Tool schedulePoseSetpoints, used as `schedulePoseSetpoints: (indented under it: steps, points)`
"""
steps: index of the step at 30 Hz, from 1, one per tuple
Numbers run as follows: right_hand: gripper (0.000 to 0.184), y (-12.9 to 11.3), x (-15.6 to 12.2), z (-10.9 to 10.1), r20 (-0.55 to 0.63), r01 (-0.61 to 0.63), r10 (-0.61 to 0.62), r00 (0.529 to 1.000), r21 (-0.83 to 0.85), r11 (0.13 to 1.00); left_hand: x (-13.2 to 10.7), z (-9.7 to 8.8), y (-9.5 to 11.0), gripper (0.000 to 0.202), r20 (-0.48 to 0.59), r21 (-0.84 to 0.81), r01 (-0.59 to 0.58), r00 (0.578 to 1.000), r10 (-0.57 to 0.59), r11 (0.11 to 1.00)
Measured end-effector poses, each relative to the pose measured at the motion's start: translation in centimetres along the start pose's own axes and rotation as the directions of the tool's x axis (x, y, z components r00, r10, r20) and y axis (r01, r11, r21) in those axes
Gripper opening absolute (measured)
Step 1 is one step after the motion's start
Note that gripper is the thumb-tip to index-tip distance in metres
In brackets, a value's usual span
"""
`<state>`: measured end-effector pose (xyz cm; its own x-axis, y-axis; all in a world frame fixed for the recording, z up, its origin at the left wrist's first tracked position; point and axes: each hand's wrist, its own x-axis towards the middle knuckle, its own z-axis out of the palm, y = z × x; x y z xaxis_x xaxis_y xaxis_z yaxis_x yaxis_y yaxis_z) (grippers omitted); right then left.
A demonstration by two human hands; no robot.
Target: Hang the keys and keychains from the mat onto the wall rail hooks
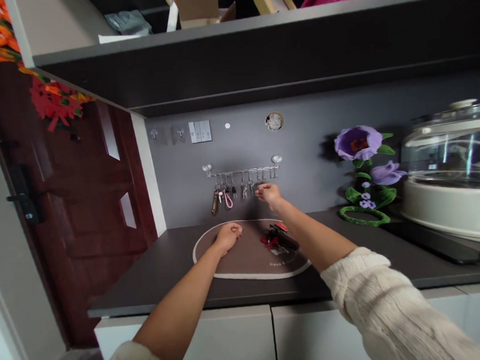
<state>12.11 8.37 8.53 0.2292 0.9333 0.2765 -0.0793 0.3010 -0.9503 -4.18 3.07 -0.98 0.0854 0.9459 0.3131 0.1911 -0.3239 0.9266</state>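
Observation:
A clear hook rail (243,172) is fixed to the grey wall, with several keys and key rings hanging from it. My right hand (269,194) is raised at the rail's right part, fingers pinched beside a hanging key (252,188); what lies between the fingertips is too small to make out. Low over the left part of a brown mat (246,262), my left hand (228,236) is curled closed, with nothing showing in it. On the mat's right side lies a pile of keys (279,237) with red and dark fobs. A pink loop strap (228,199) hangs on the rail's left part.
Overhead, a dark shelf (256,63) juts out. Purple felt flowers (358,144), a black phone-like slab (437,243) and a white appliance with a clear lid (455,198) stand or lie at right. A dark red door (83,229) is at left. Light switches (200,132) sit above the rail.

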Motion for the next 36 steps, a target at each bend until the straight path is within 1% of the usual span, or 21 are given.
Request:
schedulePoseSetpoints:
  steps: [5, 8, 10, 14, 17, 20, 24, 28, 32, 36]
  points:
    - [0.008, -1.2, -1.8, -1.1, 0.041, 0.027, -0.026, 0.999, -0.025, 0.999, -0.2, 0.6, 1.4, 0.003, -0.040, -0.014, 0.096, 0.995, -0.096, 0.995]
    - [0.007, -1.6, -3.0, -1.8, 0.080, 0.070, -0.067, 0.995, -0.033, 0.997, -0.3, 1.6, 2.4, 0.006, -0.082, -0.026, 0.140, 0.987, -0.141, 0.990]
    - [0.006, -1.5, -3.7, -2.4, 0.100, 0.097, -0.092, 0.991, -0.043, 0.994, -0.5, 2.5, 2.9, 0.006, -0.102, -0.033, 0.147, 0.983, -0.150, 0.989]
    - [0.007, -0.5, -5.2, -3.6, 0.141, 0.131, -0.121, 0.983, -0.063, 0.989, -1.0, 4.2, 3.3, 0.004, -0.115, -0.077, 0.082, 0.989, -0.090, 0.994]
    - [0.007, 0.8, -6.0, -4.5, 0.164, 0.166, -0.151, 0.975, -0.085, 0.982, -1.3, 4.9, 3.0, 0.005, -0.106, -0.075, 0.015, 0.994, -0.023, 0.997]
    - [0.008, 2.2, -6.8, -5.4, 0.194, 0.238, -0.207, 0.959, -0.150, 0.960, -1.7, 4.9, 2.8, 0.008, -0.040, -0.017, -0.052, 0.998, 0.051, 0.998]
    - [0.014, 3.9, -7.6, -6.4, 0.254, 0.320, -0.245, 0.936, -0.315, 0.894, -2.4, 4.3, 3.0, 0.013, 0.104, 0.122, -0.144, 0.986, 0.131, 0.982]
    - [0.016, 4.6, -8.2, -6.9, 0.331, 0.420, -0.283, 0.900, -0.489, 0.764, -2.8, 3.9, 3.1, 0.020, 0.225, 0.227, -0.195, 0.964, 0.144, 0.954]
    - [0.017, 5.1, -8.3, -6.9, 0.386, 0.482, -0.297, 0.873, -0.595, 0.643, -2.9, 4.0, 2.9, 0.025, 0.289, 0.254, -0.214, 0.947, 0.137, 0.943]
    - [0.018, 5.3, -8.3, -7.0, 0.415, 0.514, -0.307, 0.856, -0.623, 0.590, -2.8, 4.0, 2.7, 0.021, 0.327, 0.256, -0.231, 0.935, 0.141, 0.939]
